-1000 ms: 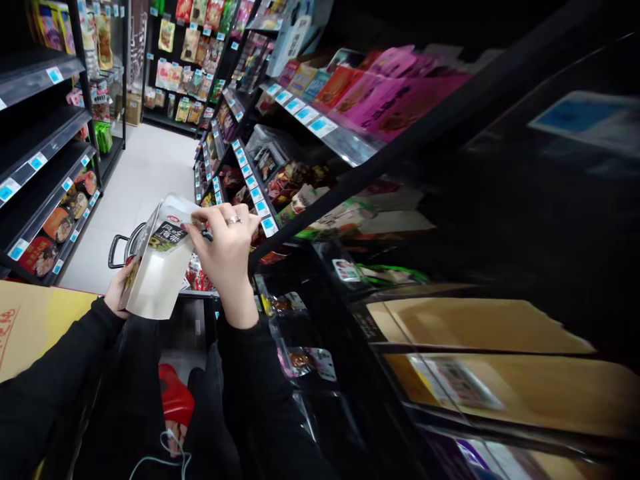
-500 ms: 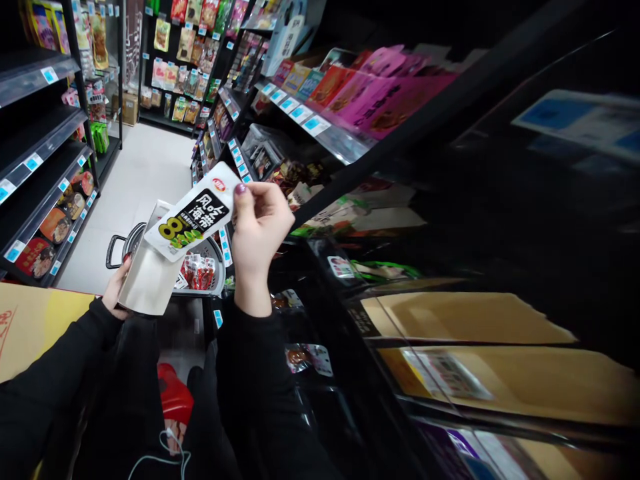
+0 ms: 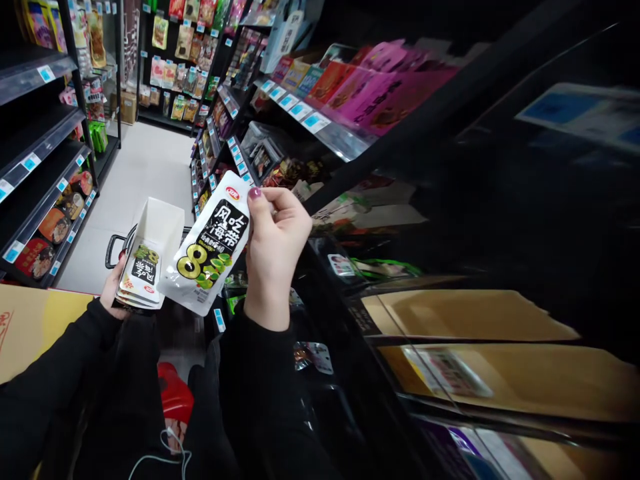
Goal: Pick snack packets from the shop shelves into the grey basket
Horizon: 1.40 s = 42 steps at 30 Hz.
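Note:
Between the thumb and fingers of my right hand [image 3: 275,230] is the top corner of a white snack pouch [image 3: 210,243] with a black label and a large yellow 8. The pouch hangs tilted, just right of an open cardboard box [image 3: 161,223]. My left hand [image 3: 114,283] holds that box from its left side, fingers wrapped round it and partly hidden. The box tips toward me, and matching snack pouches [image 3: 143,270] lie inside it. Behind the box and the pouch stands a basket, mostly covered; its black handle [image 3: 114,252] sticks out on the left.
Shelves with price tags [image 3: 300,110] and boxed snacks run along the right. Brown cartons [image 3: 450,313] sit lower on that side. A left shelf [image 3: 45,227] holds round bowls, and a yellow-brown carton [image 3: 40,320] is by my left arm. A red object [image 3: 175,393] is below.
The pouch in my right hand has moved right and slightly down, away from the box. My left hand has turned the box, so its open top and the pouches inside now show.

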Tool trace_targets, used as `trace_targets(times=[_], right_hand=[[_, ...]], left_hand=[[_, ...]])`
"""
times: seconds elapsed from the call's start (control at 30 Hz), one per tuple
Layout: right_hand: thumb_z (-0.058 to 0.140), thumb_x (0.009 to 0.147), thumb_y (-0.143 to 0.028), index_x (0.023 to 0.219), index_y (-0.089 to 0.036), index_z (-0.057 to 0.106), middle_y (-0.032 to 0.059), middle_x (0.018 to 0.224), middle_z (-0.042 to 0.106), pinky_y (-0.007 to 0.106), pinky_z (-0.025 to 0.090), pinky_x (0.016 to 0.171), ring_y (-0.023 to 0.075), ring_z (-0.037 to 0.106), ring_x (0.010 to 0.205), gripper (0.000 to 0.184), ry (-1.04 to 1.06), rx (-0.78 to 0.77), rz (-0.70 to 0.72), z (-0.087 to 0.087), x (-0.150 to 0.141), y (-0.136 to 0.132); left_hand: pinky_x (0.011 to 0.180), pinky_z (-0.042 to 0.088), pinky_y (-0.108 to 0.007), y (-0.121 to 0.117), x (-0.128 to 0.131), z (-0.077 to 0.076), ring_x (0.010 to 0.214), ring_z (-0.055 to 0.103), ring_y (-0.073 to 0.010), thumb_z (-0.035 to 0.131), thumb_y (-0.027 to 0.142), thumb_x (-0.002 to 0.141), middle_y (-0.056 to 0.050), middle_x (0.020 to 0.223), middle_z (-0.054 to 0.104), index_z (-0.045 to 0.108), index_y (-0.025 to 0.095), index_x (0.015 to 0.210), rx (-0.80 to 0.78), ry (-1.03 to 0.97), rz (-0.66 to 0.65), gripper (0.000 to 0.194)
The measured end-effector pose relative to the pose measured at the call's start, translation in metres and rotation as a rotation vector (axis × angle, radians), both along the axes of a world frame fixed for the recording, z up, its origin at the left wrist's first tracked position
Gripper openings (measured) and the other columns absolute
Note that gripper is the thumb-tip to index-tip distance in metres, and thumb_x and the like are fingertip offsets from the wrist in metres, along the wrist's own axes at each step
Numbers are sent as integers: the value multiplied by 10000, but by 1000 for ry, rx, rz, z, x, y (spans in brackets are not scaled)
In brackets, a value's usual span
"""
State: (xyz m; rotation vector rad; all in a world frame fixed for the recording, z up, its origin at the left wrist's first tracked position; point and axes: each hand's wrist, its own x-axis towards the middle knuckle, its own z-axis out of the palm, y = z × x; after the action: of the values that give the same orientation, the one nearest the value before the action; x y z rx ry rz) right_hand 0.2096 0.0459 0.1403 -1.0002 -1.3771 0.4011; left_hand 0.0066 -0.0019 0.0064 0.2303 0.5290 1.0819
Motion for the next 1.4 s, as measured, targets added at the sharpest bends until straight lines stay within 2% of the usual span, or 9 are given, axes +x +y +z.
trace_targets(times=[0.23, 0.4, 0.47, 0.6, 0.83, 0.93, 1.07, 1.2, 1.4], right_hand=[[386, 917, -438, 859, -212, 481, -58, 584, 337, 236, 298, 421, 68, 225, 384, 252, 329, -140, 508, -32, 5, 13], [270, 973, -359, 923, -227, 500, -72, 568, 329, 216, 298, 421, 68, 183, 353, 270, 468, 36, 724, -46, 0, 14], [252, 979, -353, 931, -227, 520, -73, 557, 361, 209, 326, 422, 72, 230, 344, 300, 426, 58, 628, -46, 0, 14], [201, 975, -397, 866, -183, 546, -76, 522, 391, 187, 367, 396, 69, 324, 358, 421, 147, -8, 162, -41, 5, 13], [459, 875, -361, 732, -159, 537, -6, 652, 535, 223, 397, 603, 115, 498, 612, 260, -117, 40, -505, -26, 17, -5], [459, 862, -358, 744, -160, 560, 27, 682, 572, 254, 387, 638, 147, 506, 628, 252, -214, -76, -587, -38, 35, -2], [483, 824, -267, 774, -144, 587, 103, 750, 617, 310, 388, 715, 209, 549, 695, 169, -347, -461, -631, -82, 58, 13], [449, 849, -212, 894, -101, 610, 182, 930, 637, 310, 400, 799, 240, 596, 854, 201, -445, -880, -506, -137, 53, 27], [543, 788, -158, 873, -52, 622, 182, 851, 650, 306, 431, 770, 245, 625, 834, 157, -444, -1037, -311, -193, 27, 34]], left_hand=[[950, 415, -492, -2, 3, 21, 1083, 570, -320, 359, 486, 881, -118, 999, 683, 491, 115, 1255, -250, 32, 18, 543], [949, 427, -486, 0, 0, 11, 1058, 590, -303, 416, 473, 855, -127, 1048, 668, 493, 134, 1263, -192, 20, 15, 536], [954, 421, -488, 1, -2, 7, 1069, 583, -306, 430, 470, 850, -129, 1065, 662, 487, 137, 1274, -174, 4, 0, 542], [961, 413, -488, 1, -4, 1, 1092, 568, -313, 448, 492, 839, -134, 1090, 652, 482, 130, 1284, -116, -24, -44, 575], [932, 427, -490, 1, -4, 7, 1061, 585, -295, 340, 511, 879, -126, 1034, 667, 477, 146, 1286, -127, 10, -42, 564], [892, 446, -513, 0, -3, 14, 1019, 604, -310, 303, 534, 879, -144, 989, 674, 469, 136, 1291, -180, 52, -16, 596], [874, 462, -517, 0, -1, 14, 969, 621, -320, 403, 538, 845, -171, 1013, 664, 478, 105, 1282, -158, 50, 24, 621], [891, 462, -509, 1, -2, 6, 991, 615, -314, 434, 525, 838, -150, 1051, 660, 498, 124, 1269, -126, 28, 32, 593], [933, 437, -503, 0, 0, 9, 1057, 587, -312, 446, 510, 839, -141, 1103, 643, 489, 139, 1285, -85, 0, 35, 582]])
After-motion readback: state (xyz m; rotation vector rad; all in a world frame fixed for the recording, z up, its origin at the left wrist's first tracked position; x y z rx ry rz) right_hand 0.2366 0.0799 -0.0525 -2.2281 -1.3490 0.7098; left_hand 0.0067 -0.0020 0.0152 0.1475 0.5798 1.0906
